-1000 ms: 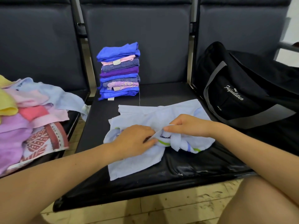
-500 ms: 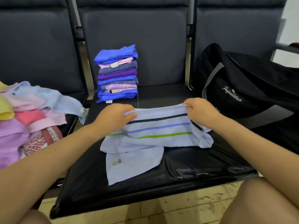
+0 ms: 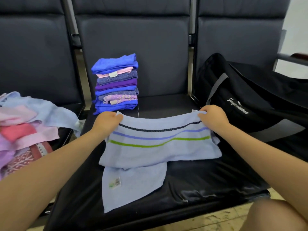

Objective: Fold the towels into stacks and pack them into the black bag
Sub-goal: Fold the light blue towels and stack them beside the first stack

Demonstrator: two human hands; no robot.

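Both our arms reach forward over the black seat point(image 3: 191, 177). Our left hand point(image 3: 106, 123) pinches the pale blue striped towel point(image 3: 158, 147) at its 10 o'clock corner; our right hand point(image 3: 212, 118) pinches the 2 o'clock corner, fingers curled on the hem. Its lower flap lies on the seat. At 12 o'clock stands the folded stack point(image 3: 116, 84); the black bag point(image 3: 250, 100) at 3 o'clock and loose towels point(image 3: 28, 127) at 9 are cut off by the edges.
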